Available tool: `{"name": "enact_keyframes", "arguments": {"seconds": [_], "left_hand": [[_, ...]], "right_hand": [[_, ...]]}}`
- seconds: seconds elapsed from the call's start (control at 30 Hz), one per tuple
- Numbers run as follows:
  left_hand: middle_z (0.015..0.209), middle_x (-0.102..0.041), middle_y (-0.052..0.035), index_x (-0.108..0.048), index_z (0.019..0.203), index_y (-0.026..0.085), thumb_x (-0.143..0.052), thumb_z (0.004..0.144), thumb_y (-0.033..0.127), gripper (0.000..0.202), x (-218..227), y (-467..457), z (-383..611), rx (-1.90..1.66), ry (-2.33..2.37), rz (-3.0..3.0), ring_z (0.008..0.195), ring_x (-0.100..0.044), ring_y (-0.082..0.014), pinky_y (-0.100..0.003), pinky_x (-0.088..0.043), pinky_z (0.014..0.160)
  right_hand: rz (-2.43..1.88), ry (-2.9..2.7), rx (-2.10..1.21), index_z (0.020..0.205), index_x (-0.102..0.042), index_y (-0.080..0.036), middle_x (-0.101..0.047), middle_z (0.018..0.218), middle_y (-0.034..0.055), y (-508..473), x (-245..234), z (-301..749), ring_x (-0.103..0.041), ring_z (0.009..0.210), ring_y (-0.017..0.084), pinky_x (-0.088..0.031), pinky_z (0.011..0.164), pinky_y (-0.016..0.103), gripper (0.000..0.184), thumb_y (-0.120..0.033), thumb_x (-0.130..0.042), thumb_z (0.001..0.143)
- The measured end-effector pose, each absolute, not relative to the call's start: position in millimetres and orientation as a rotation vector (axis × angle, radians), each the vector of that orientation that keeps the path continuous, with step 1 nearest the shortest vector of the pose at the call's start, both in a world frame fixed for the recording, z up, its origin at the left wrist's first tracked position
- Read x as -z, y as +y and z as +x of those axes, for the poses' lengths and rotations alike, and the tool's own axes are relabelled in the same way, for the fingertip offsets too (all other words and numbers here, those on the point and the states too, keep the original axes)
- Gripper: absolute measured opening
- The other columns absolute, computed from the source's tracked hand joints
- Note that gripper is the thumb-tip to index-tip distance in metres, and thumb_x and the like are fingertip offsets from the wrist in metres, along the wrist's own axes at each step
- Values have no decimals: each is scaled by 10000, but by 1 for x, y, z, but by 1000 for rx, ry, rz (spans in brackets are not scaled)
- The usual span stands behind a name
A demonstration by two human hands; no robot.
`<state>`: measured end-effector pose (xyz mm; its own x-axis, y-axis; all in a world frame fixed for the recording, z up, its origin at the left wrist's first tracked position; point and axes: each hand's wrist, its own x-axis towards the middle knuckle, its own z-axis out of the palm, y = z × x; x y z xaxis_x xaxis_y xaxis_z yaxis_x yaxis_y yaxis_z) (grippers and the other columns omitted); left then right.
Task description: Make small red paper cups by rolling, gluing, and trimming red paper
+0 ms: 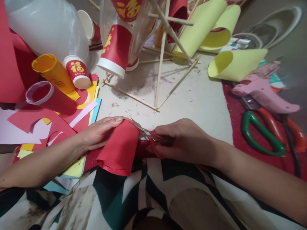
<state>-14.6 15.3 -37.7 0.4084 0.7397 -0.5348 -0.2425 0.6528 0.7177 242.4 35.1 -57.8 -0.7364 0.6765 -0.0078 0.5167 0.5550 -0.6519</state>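
Observation:
My left hand (pixel 103 131) is closed on a red paper tube (pixel 121 145), holding it tilted at the table's near edge, just above my lap. The tube's lower end has a ragged, folded rim. In my right hand (pixel 184 139) is a small pair of scissors (pixel 153 137) with red handles, my fingers in the loops. Its slim metal blades lie at the tube's upper right edge; whether they are cutting into the paper I cannot tell. Beyond my hands stands a frame of thin wooden sticks (pixel 163 57).
Red paper cups (pixel 116 48) hang by the frame. On the left are an orange paper tube (pixel 54 72), another red tube (pixel 59 103) and paper scraps (pixel 40 124). Yellow paper rolls (pixel 236 65), a pink glue gun (pixel 266 91) and large green-and-orange-handled scissors (pixel 261 137) lie right.

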Motion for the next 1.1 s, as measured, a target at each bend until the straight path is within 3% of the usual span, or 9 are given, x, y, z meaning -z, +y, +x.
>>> {"name": "enact_keyframes", "arguments": {"seconds": [0.3,0.47,0.73,0.87,1.1], "left_hand": [[935,-790,-125,-767,925,119,-812,766,457,377,37,16,-16,-621,1051,674,877,-734,-249,-336,-576,856],[920,-789,-122,-763,909,125,-814,761,441,353,36,15,-16,-627,1065,688,846,-734,-236,-313,-573,818],[956,-793,-115,-785,923,122,-779,810,410,309,36,16,-15,-646,1033,694,901,-729,-226,-290,-552,881],[1007,-787,-149,-772,1027,111,-720,842,461,399,36,17,-15,-646,969,665,964,-732,-275,-355,-546,944],[902,-785,-58,-783,879,152,-811,772,333,212,35,19,-16,-725,1079,581,818,-708,-175,-235,-560,781]], "right_hand": [[-987,-2563,-897,603,-538,-204,-489,483,-47,34,57,243,-312,460,82,-224,522,258,333,-408,-530,865],[-971,-2613,-882,632,-569,-212,-530,511,-37,35,57,244,-362,474,94,-229,529,263,281,-370,-536,862],[-991,-2668,-824,654,-591,-218,-552,524,-27,36,57,246,-360,477,102,-213,537,272,275,-360,-516,877],[-1014,-2712,-704,632,-570,-215,-523,513,-24,36,57,246,-339,474,104,-197,537,274,307,-373,-502,886],[-986,-2699,-636,630,-565,-212,-536,520,-20,36,58,246,-342,474,103,-203,527,270,314,-345,-490,905]]}}
